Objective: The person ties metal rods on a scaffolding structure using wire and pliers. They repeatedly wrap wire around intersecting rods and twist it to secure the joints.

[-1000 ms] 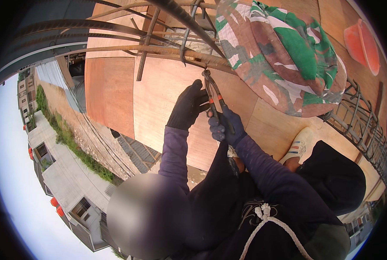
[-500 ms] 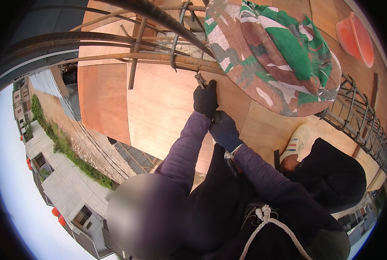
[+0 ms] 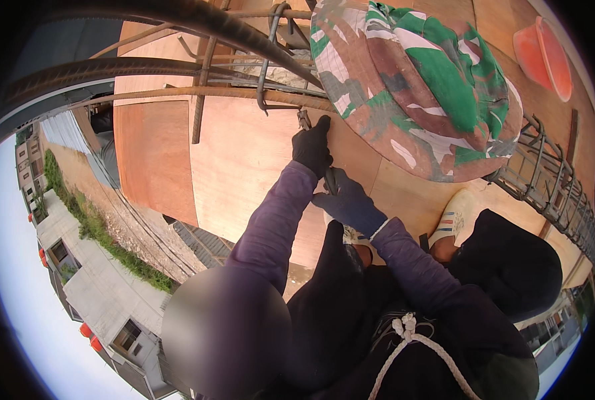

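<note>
My left hand (image 3: 313,147), in a black glove, is closed round a metal tool that looks like pincers (image 3: 303,120). The jaws poke out beyond the fingers, close below a rusty rebar (image 3: 244,93) and the bent end of a steel stirrup (image 3: 264,87). Just below and to the right, my right hand (image 3: 352,202) wears a dark blue glove. Its fingers close on what appear to be the handles of the same tool, a short dark length of which shows between the hands. Most of the tool is hidden by the gloves.
Plywood sheets (image 3: 244,153) lie under the hands. A camouflage hat (image 3: 424,93) covers the upper right; what is beneath it is hidden. Beyond sits an orange bucket (image 3: 544,60). A rebar cage (image 3: 544,160) runs along the right. Thick bars cross the upper left, beside a drop.
My right hand has drawn slightly down and away from my left, so more of the dark handle shows between them. The whole view has shifted a little.
</note>
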Tool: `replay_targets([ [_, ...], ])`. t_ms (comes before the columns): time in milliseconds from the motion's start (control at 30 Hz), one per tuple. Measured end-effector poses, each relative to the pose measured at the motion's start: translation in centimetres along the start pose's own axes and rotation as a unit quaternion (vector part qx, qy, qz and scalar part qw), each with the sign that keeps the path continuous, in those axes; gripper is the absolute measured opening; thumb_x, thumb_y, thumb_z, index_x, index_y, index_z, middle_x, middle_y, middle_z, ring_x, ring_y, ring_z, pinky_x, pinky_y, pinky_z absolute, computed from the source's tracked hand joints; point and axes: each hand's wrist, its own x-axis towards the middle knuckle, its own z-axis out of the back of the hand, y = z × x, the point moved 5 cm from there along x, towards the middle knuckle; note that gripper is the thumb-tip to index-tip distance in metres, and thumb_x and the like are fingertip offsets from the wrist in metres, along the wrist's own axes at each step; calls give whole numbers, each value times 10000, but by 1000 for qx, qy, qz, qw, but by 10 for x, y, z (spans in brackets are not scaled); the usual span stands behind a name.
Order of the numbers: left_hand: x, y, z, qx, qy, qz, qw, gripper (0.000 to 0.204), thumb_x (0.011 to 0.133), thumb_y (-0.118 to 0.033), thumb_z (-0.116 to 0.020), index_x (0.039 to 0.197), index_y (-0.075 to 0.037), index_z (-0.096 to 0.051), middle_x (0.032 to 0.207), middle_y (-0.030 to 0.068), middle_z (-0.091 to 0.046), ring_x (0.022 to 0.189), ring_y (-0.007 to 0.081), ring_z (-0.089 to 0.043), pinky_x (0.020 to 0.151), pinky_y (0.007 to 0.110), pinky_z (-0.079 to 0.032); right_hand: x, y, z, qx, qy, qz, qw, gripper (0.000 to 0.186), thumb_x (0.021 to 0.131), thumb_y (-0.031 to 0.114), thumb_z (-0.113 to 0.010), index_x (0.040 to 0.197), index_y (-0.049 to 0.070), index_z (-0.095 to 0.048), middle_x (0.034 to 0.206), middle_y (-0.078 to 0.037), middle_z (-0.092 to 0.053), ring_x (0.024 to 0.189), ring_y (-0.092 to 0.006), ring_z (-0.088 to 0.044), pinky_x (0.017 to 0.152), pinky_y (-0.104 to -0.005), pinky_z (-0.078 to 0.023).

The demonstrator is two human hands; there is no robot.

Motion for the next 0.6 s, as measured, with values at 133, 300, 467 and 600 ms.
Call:
replay_targets([
  [133, -5, -24, -1, 223, -12, -208, 952, 453, 828, -431, -865, 828, -38, -641, 688, 72, -594, 517, 198, -577, 485, 380, -497, 19, -6, -30, 76, -53, -75, 993, 415, 882, 336, -778, 1056, -3, -613, 847, -150, -704, 792, -350, -709, 741, -464, -551],
  [300, -27, -27, 19, 60, 75, 33, 995, 345, 929, -311, -808, 1008, -15, -650, 833, 75, -654, 705, 184, -647, 639, 346, -573, 21, -8, -73, 523, 205, -186, 806, 195, 967, 240, -696, 915, 89, -585, 721, -11, -560, 647, -157, -570, 608, -378, -482],
  [467, -35, -33, 13, -71, 159, 70, 982, 264, 1004, -289, -731, 1029, -52, -616, 792, 50, -613, 693, 186, -620, 685, 358, -579, 10, 17, -74, 732, 373, -156, 549, 170, 986, 243, -689, 984, 100, -598, 713, 10, -527, 624, -137, -529, 606, -338, -453],
  [600, -21, -23, 8, -101, 172, 47, 979, 301, 1010, -331, -714, 925, -69, -594, 682, 32, -551, 592, 178, -580, 558, 392, -506, 9, 1, -54, 600, 307, -160, 721, 175, 983, 233, -686, 1084, 105, -620, 825, -23, -616, 695, -181, -607, 662, -398, -502],
])
